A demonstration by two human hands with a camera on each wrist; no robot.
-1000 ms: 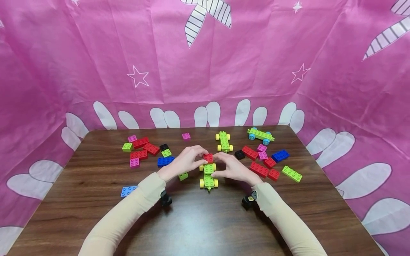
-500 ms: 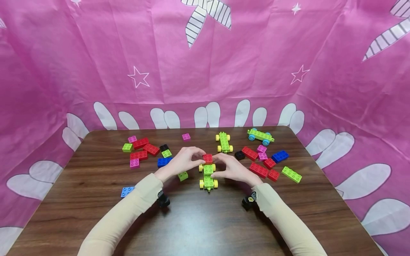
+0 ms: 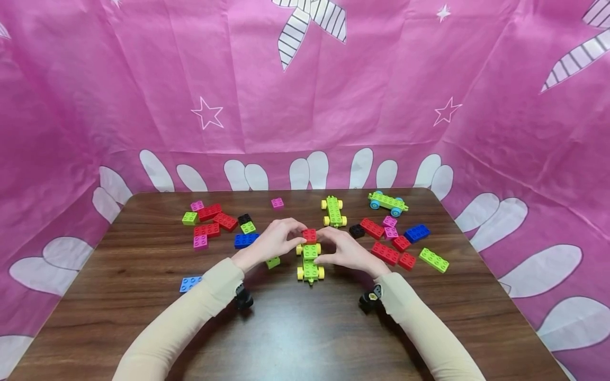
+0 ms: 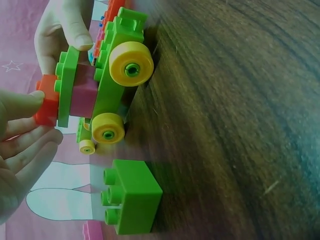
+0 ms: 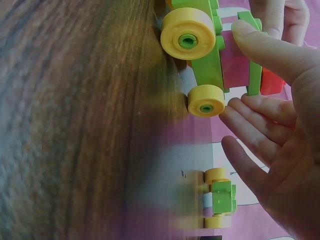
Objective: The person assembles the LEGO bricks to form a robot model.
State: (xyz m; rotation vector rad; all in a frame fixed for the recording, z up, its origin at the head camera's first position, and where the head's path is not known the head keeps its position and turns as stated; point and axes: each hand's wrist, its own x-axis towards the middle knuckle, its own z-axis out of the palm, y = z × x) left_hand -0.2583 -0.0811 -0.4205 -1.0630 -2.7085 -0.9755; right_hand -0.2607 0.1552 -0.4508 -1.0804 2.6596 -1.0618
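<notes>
My left grip (image 3: pixel 274 241) pinches the red brick (image 3: pixel 309 236) on the far end of the green brick (image 3: pixel 310 252), high on the car (image 3: pixel 311 273). The car points long-ways away from me, between both grips. From here, my right grip (image 3: pixel 349 253) seems to hold the green brick.

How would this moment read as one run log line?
left hand: pinches red brick | right hand: holds green plate | pink brick: under green plate
</notes>
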